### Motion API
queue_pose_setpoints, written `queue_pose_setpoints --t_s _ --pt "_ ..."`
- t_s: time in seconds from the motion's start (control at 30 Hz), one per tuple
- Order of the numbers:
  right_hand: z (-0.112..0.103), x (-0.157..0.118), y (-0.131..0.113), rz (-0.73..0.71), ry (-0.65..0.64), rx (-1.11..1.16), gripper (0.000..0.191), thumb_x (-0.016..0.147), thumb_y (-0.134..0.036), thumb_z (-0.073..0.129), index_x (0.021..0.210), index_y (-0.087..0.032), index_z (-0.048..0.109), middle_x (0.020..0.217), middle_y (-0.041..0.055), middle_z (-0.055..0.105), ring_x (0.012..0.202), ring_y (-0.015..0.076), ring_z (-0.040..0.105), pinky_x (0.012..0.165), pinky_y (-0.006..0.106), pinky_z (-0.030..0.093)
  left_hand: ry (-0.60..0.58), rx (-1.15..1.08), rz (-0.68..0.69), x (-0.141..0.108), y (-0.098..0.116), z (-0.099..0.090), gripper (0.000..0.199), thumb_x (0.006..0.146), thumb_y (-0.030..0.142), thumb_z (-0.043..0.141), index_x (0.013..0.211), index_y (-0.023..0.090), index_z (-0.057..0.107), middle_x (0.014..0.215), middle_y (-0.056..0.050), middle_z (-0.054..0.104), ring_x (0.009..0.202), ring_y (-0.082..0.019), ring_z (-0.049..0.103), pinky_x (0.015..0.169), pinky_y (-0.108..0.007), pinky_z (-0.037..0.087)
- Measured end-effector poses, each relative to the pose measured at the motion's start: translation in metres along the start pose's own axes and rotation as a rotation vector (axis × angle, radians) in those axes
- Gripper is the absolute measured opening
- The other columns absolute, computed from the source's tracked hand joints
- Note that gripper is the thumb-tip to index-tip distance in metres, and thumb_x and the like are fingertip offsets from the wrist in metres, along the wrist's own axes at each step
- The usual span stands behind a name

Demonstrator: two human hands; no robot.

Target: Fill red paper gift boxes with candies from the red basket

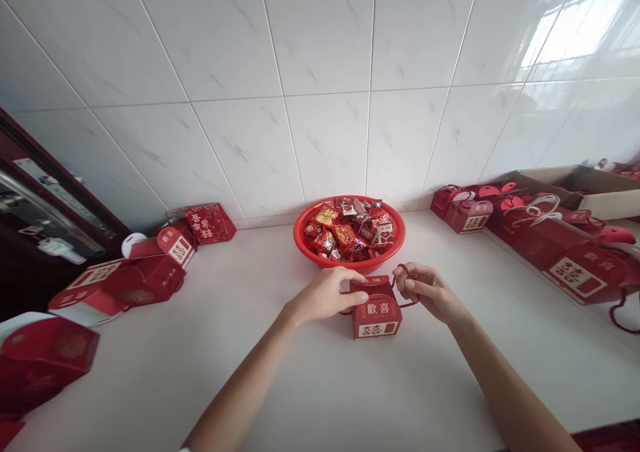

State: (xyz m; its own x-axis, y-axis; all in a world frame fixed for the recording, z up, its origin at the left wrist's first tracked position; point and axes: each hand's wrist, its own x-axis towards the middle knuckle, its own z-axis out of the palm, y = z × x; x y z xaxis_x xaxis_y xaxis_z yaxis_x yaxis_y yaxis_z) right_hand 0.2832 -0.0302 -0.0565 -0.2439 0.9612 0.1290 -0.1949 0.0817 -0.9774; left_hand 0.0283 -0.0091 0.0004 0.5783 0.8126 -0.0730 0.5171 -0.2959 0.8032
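Observation:
A small red gift box (377, 311) with Chinese characters stands upright on the white counter, its flaps folded up at the top. Fingers and thumb of my left hand (327, 295) grip the box's top from the left. On the right side, my right hand (427, 291) pinches a dark red cord (399, 275) that loops out from the box. Another bit of cord shows at the box's left side, under my left hand. Just behind the box sits a round red plastic basket (300, 237) heaped with wrapped candies (345, 232).
Several red boxes (155, 279) stand along the left, near a dark door frame with a metal handle (63, 249). More corded boxes (555, 249) line the right side, beside an open carton (607, 191). A tiled wall (330, 145) rises behind the counter (300, 385).

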Motion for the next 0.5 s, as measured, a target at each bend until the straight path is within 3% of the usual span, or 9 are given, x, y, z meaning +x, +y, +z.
queue_pose_setpoints --t_s 0.07,0.13,0.23,0.37,0.5 --pt "0.001 0.001 -0.005 -0.008 0.000 0.022 0.030 0.075 -0.047 0.082 0.082 -0.020 0.072 0.071 0.0012 0.060 0.056 0.0105 0.041 0.053 0.028 0.037 -0.027 -0.099 -0.058 -0.004 0.003 -0.008 0.049 0.081 0.042 0.073 0.125 0.020 0.068 0.117 -0.008 0.074 0.075 -0.018 0.069 0.070 -0.030 0.054" --pt "0.001 0.002 -0.011 -0.021 0.006 0.033 0.027 0.075 -0.046 0.083 0.083 -0.021 0.075 0.074 0.0018 0.062 0.059 0.0115 0.046 0.056 0.028 0.041 -0.033 -0.224 -0.080 -0.007 0.006 -0.015 0.053 0.080 0.040 0.075 0.127 0.020 0.066 0.101 -0.006 0.075 0.070 -0.016 0.067 0.071 -0.031 0.054" --pt "0.002 0.004 -0.025 -0.038 0.017 -0.017 0.025 0.074 -0.045 0.083 0.078 -0.022 0.075 0.075 0.0022 0.065 0.066 0.0144 0.054 0.066 0.031 0.047 0.030 -0.474 0.004 -0.010 0.012 -0.023 0.044 0.081 0.037 0.075 0.120 0.018 0.068 0.085 -0.004 0.072 0.073 -0.016 0.066 0.079 -0.033 0.054" --pt "0.006 0.006 -0.051 -0.029 0.026 -0.191 0.031 0.077 -0.049 0.081 0.069 -0.020 0.072 0.072 0.0041 0.067 0.073 0.0179 0.060 0.074 0.032 0.049 0.101 -0.781 0.144 -0.016 0.019 -0.028 0.032 0.081 0.032 0.076 0.109 0.017 0.071 0.115 -0.011 0.071 0.090 -0.020 0.069 0.091 -0.040 0.054" --pt "0.017 0.007 -0.077 -0.024 -0.043 -0.330 0.036 0.079 -0.054 0.077 0.074 -0.019 0.073 0.075 0.0053 0.069 0.074 0.0187 0.061 0.073 0.033 0.051 0.062 -0.870 0.219 -0.019 0.027 -0.024 0.032 0.083 0.032 0.077 0.112 0.019 0.071 0.134 -0.012 0.065 0.117 -0.031 0.066 0.102 -0.047 0.050"
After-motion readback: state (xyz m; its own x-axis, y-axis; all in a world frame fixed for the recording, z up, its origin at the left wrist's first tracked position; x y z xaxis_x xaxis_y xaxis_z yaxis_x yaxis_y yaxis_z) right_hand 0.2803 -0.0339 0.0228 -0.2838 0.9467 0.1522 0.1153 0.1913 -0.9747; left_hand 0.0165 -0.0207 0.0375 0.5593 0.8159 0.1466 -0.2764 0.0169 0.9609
